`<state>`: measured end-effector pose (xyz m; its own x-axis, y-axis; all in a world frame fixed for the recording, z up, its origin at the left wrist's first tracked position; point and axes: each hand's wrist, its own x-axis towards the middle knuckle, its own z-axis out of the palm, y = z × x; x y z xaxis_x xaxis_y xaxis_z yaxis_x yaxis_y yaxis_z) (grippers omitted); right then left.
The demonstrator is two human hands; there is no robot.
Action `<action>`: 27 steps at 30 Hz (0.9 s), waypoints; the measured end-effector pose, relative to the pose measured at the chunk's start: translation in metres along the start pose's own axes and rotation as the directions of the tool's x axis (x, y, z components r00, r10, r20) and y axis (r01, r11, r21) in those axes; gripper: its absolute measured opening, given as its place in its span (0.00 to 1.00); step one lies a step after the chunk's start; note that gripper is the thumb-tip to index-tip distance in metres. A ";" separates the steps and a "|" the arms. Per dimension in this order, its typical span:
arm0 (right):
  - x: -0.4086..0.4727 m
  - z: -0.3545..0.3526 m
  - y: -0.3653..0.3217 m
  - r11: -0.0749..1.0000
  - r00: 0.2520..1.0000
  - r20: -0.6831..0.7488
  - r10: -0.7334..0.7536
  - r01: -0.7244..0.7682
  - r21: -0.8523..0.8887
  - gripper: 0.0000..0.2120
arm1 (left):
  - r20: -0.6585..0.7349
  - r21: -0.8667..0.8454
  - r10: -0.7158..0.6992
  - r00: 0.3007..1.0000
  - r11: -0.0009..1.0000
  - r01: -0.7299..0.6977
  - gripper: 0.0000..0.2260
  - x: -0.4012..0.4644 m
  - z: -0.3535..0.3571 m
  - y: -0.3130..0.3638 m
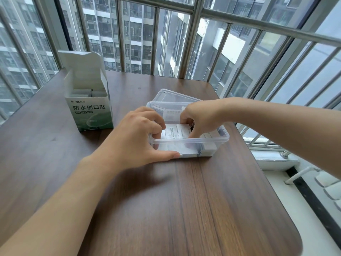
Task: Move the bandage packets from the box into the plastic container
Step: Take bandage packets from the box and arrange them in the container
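both hands in the plastic container

on the wooden table [184,200], right of centre, stands the clear plastic container [206,140] with white bandage packets [174,133] stacked inside it. the left hand [136,133] clasps the container's left end: its fingers curl over the rim onto the packets while the thumb lies flat along the near wall at table level. the right hand [199,119] reaches in from the right, its fingers bent down and pinching the right edge of the top packets. more packets show through the near wall, low in the container. the clear lid [175,97] lies just behind the container, on the far side. to the left, well apart from the container, the box [88,108] stands upright with its top flap open; a few packets show inside it, dim. beyond the table's far edge runs a metal railing [239,21].
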<state>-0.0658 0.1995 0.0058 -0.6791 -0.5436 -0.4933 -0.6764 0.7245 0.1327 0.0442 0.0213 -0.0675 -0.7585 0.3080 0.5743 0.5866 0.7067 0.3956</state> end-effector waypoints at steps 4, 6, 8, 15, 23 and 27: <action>-0.002 -0.002 -0.002 1.000 1.000 0.001 -0.003 0.003 0.016 0.27 | -0.012 0.029 0.013 1.000 0.999 -0.013 0.21 0.000 0.002 -0.002; -0.002 -0.004 -0.003 1.000 1.000 0.009 -0.017 0.017 0.017 0.28 | -0.016 0.039 0.014 1.000 0.999 -0.013 0.21 0.000 0.002 -0.003; -0.003 -0.003 -0.003 0.999 1.000 -0.005 -0.027 0.027 0.027 0.28 | -0.020 0.039 0.006 1.000 0.999 -0.005 0.20 0.000 0.002 -0.003; -0.005 0.003 -0.011 0.996 0.991 -0.111 -0.075 0.080 0.042 0.25 | 0.007 0.054 -0.038 0.999 0.998 0.038 0.18 -0.002 0.003 -0.004; -0.007 -0.004 -0.006 0.996 0.997 -0.062 -0.051 0.055 0.071 0.27 | 0.021 0.052 -0.062 0.998 0.997 0.061 0.18 -0.002 0.000 -0.002; -0.011 -0.012 0.004 0.989 0.999 -0.048 -0.025 0.031 0.147 0.30 | 0.025 0.053 -0.070 0.997 0.996 0.069 0.19 -0.001 0.001 0.000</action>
<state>-0.0645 0.2037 0.0217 -0.6752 -0.5811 -0.4542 -0.6483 0.7613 -0.0104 0.0448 0.0211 -0.0687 -0.8045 0.2736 0.5272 0.5174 0.7586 0.3959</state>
